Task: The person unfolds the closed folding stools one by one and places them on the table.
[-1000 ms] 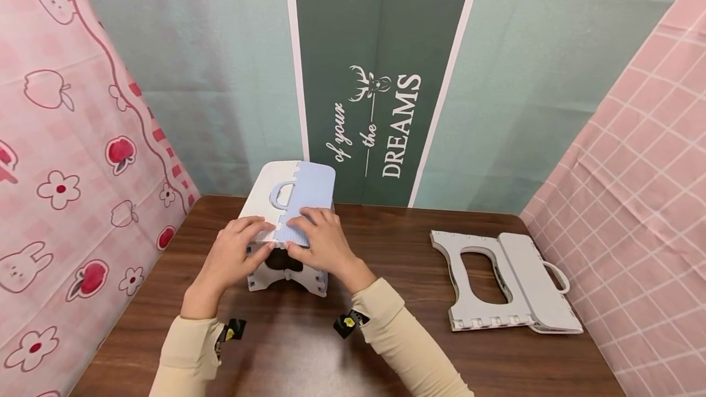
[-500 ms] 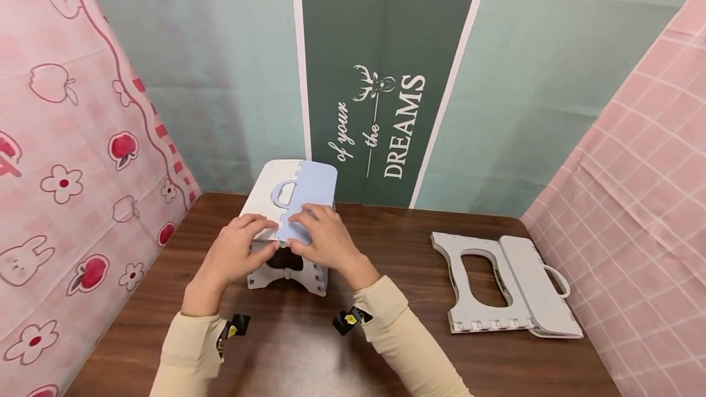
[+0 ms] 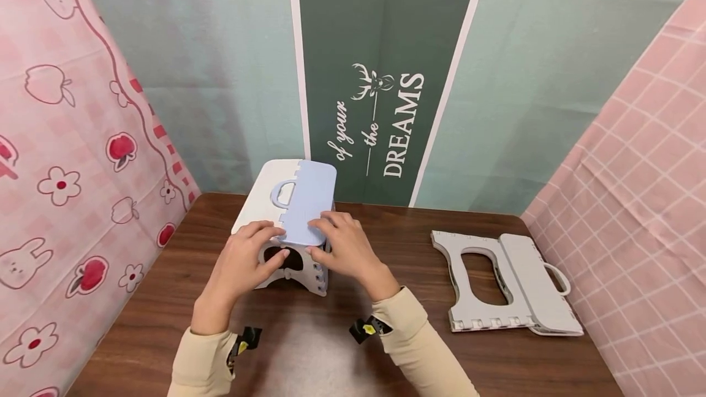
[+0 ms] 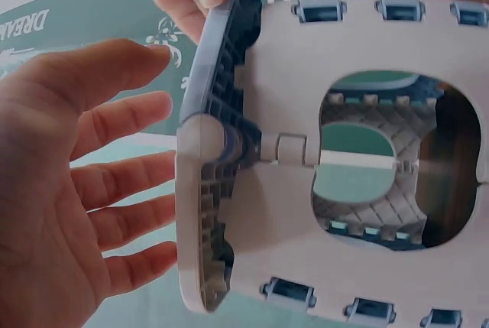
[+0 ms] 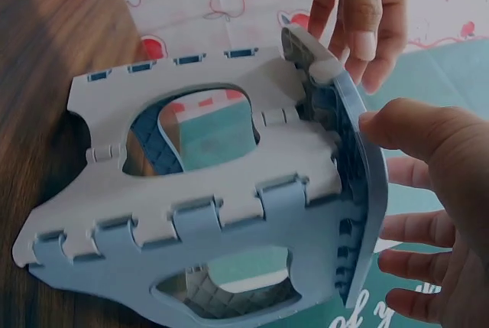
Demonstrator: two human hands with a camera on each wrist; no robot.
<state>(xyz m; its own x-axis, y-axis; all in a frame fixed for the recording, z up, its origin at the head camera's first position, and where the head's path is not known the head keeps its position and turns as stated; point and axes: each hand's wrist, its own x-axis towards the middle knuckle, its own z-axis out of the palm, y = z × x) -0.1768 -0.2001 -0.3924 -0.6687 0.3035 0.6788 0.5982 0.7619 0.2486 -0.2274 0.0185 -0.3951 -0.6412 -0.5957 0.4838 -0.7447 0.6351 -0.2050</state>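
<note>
A folding step stool [image 3: 311, 192] stands unfolded at the back left of the table, its seat half white and half light blue, with a small blue carry handle [image 3: 279, 193]. My left hand [image 3: 238, 265] is at the near end of the seat, fingers spread loosely over the white half. In the left wrist view its fingertips are right at the seat's surface. My right hand [image 3: 351, 249] lies at the near right corner of the blue half, thumb at the seat's edge [image 5: 372, 152] and fingers loosely extended over the top. Neither hand curls round the stool.
A second, light grey folding stool [image 3: 488, 312] lies folded flat at the right of the brown wooden table [image 3: 386, 225]. A green cloth backdrop [image 3: 358, 23] rises right behind the first stool. Pink cloths [image 3: 83, 158] flank the table.
Both hands have drawn slightly back towards me from the seat's near end, and the right hand has shifted right. The stool stays in place, unfolded.
</note>
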